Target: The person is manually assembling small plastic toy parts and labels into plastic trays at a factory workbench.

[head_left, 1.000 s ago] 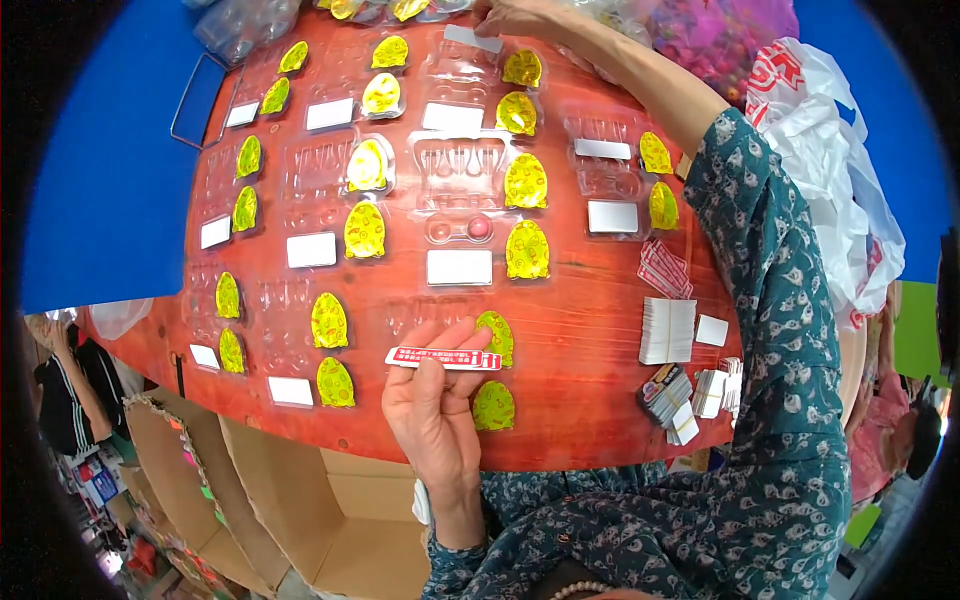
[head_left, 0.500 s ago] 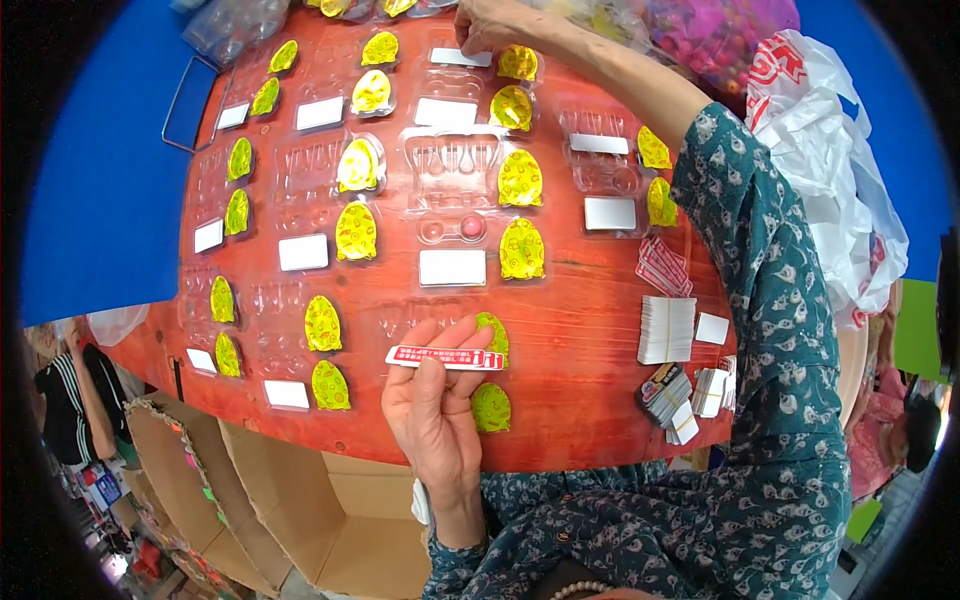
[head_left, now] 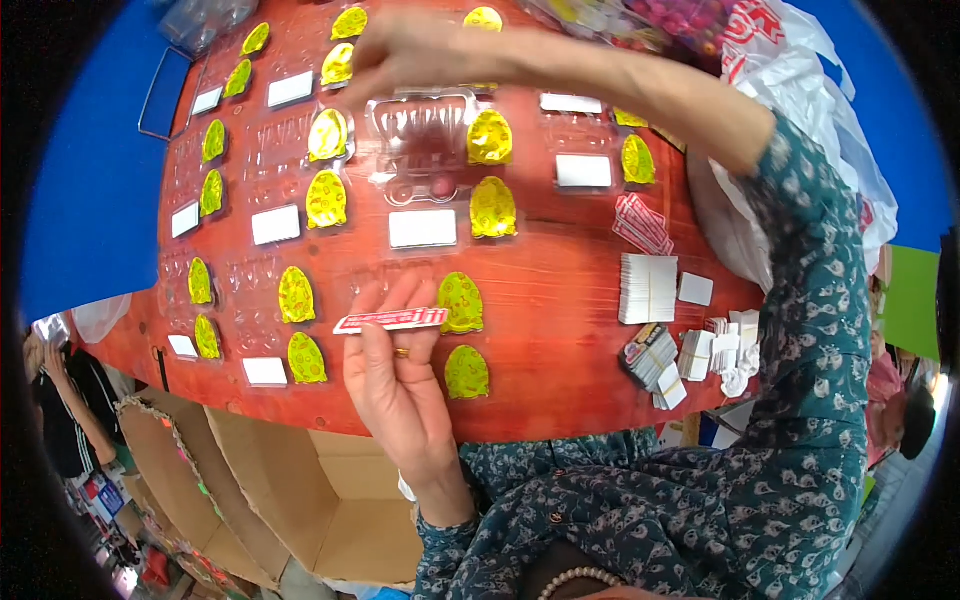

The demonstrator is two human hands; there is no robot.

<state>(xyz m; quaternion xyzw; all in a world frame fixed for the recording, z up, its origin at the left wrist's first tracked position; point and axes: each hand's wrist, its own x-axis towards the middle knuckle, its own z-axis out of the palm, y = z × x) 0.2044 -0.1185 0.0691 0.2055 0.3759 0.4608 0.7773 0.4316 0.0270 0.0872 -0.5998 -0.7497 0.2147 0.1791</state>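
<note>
My left hand (head_left: 400, 390) is closed on a thin stack of red-and-white printed cards (head_left: 390, 319), pinched under the thumb just above the near part of the table. My right hand (head_left: 405, 50) is blurred by motion as it reaches across the far rows, so its fingers cannot be made out. Beneath and around both hands lie clear plastic blister trays (head_left: 420, 125) in rows. Shiny yellow-green egg-shaped packets (head_left: 493, 207) sit at the trays' right sides. White cards (head_left: 422, 229) lie in many of them, and one tray holds a small pink ball (head_left: 443, 186).
On the red table (head_left: 570, 370), toward the right, are fanned red cards (head_left: 642, 224), a banded white card stack (head_left: 648, 289) and smaller bundles (head_left: 655, 362). White plastic bags (head_left: 810, 150) stand at the right edge. Open cardboard boxes (head_left: 370, 490) are below the near edge.
My right hand has moved left from the far middle tray. My left hand, still holding the card stack, has shifted slightly left and up in the picture, as has the table.
</note>
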